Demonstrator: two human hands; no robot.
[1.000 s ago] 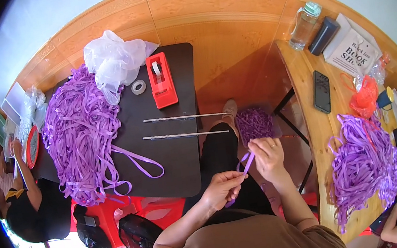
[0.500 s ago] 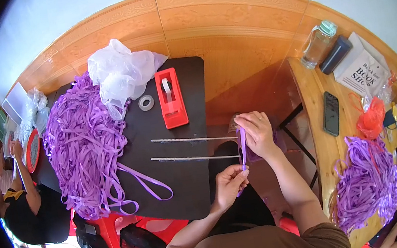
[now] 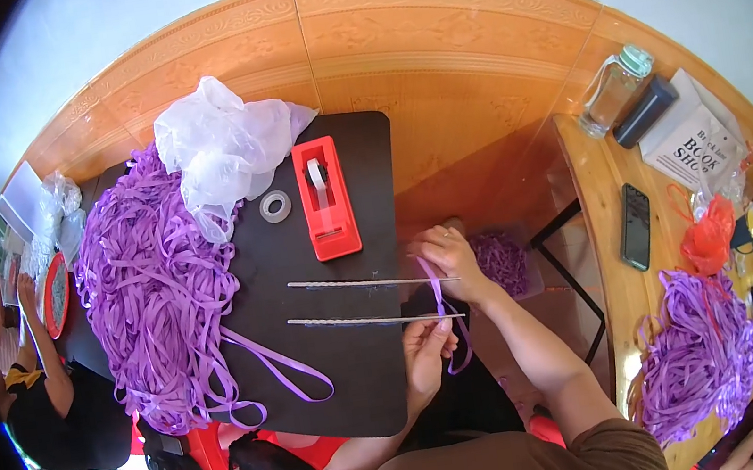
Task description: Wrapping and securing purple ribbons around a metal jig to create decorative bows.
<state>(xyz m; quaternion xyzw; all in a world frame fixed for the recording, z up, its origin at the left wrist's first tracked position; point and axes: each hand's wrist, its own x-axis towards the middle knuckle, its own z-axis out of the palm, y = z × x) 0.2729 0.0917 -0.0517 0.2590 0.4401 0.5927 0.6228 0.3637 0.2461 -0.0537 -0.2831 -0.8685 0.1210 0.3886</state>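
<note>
Both hands (image 3: 438,308) shifted tableward; glossy ribbon (image 3: 442,298) taut.

Before you stands a black table (image 3: 356,371). On it lie a large heap of purple ribbon (image 3: 151,293) at your left, a crumpled white plastic bag (image 3: 217,146) against the heap's far end, a small roll of clear tape (image 3: 275,206), a red tape dispenser (image 3: 326,199), and two thin strips (image 3: 359,283) set parallel near its right edge. A ribbon loop (image 3: 285,371) trails from the heap.
</note>
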